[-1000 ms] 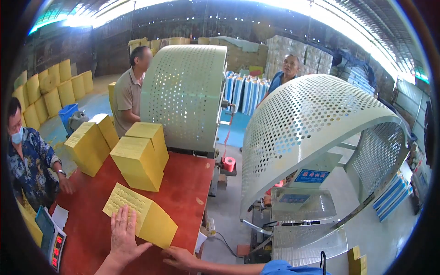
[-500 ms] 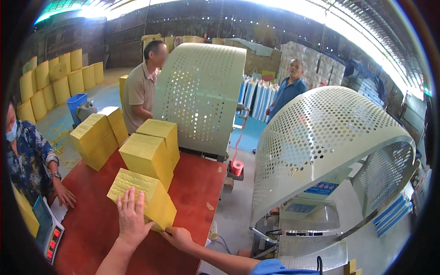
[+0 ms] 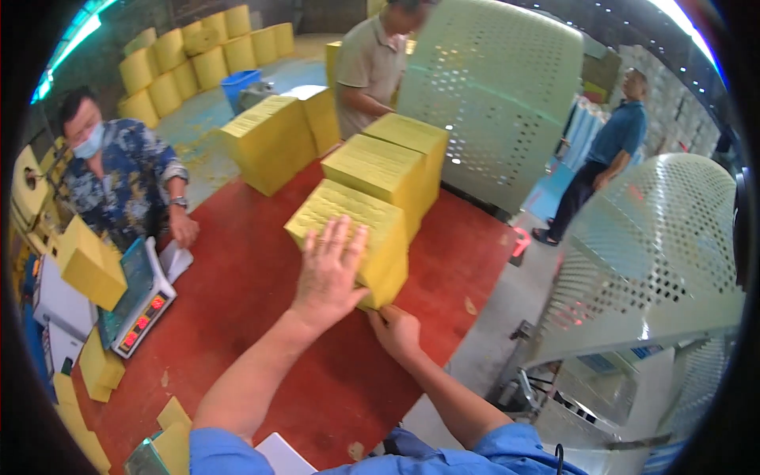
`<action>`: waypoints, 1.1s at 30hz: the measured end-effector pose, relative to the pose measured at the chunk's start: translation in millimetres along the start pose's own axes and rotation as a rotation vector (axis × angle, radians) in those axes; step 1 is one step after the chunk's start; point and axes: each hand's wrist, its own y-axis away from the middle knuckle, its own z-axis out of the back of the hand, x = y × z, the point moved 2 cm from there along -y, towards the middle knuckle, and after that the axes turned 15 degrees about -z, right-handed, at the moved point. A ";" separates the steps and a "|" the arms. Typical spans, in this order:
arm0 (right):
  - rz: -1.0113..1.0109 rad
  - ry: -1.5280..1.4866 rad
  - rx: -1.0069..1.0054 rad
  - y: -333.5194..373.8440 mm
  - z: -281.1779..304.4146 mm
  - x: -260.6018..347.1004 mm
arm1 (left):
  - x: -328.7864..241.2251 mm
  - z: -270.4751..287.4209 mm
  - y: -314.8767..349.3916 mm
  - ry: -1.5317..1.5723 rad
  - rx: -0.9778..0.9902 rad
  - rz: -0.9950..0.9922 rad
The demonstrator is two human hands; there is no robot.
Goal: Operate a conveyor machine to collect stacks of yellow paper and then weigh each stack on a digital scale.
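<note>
The person's left hand [image 3: 326,283] lies across the nearest yellow stack [image 3: 386,265], fingers fanned over its top. Down at the lower corner, the right hand [image 3: 397,332] has its fingers curled in; I can't tell whether they grip. The stack is at the red table [image 3: 467,237], just in front of two more yellow blocks [image 3: 380,168]. A masked co-worker [image 3: 111,178] stands near a digital scale [image 3: 142,321].
</note>
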 end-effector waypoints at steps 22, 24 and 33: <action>-0.011 -0.155 0.279 -27.2 -34.2 6.3 | 35.9 6.4 -3.2 -0.057 0.096 0.027; -0.005 -0.190 0.255 -26.4 -35.3 4.7 | 35.7 4.0 -4.4 -0.055 0.106 0.039; 0.027 -0.227 0.235 -31.0 -36.6 11.4 | 37.9 3.3 -7.6 -0.072 0.084 0.093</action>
